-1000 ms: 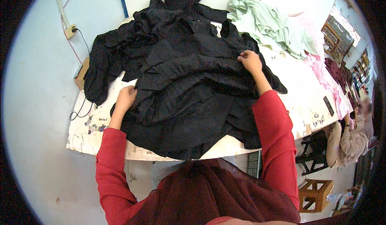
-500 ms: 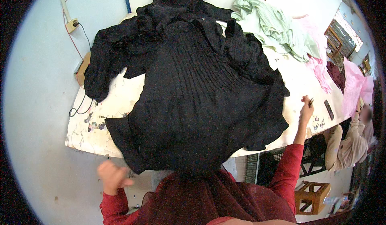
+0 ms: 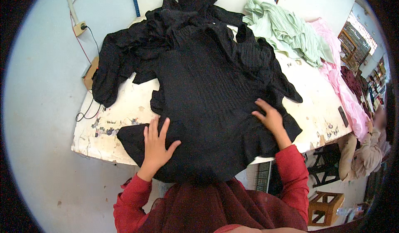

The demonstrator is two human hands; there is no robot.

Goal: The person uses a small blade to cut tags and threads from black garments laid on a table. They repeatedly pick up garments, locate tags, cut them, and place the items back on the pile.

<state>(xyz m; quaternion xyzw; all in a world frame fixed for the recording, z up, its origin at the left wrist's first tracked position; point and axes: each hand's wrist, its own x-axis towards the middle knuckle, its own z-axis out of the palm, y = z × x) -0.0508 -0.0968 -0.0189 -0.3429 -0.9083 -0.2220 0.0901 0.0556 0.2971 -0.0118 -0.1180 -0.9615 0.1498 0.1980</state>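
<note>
A black pleated garment (image 3: 203,104) is spread over the table, its near edge hanging over the front toward my body. My left hand (image 3: 157,149) lies on its near left part with the fingers spread, open and holding nothing that I can see. On the right side of the cloth rests my right hand (image 3: 272,120), also open, thumb apart from the fingers. Behind and to the left, more black cloth (image 3: 110,73) lies bunched in folds.
The pale, stained table (image 3: 87,139) carries a light green pleated cloth (image 3: 286,33) and pink cloth (image 3: 347,104) at the right. A dark flat bar (image 3: 343,116) lies near the right edge. Another person (image 3: 368,156) sits beyond; a wooden stool (image 3: 326,208) stands below.
My left hand has come up from below the table edge onto the garment. My right hand has moved left onto the cloth; the small dark thing it held is out of sight.
</note>
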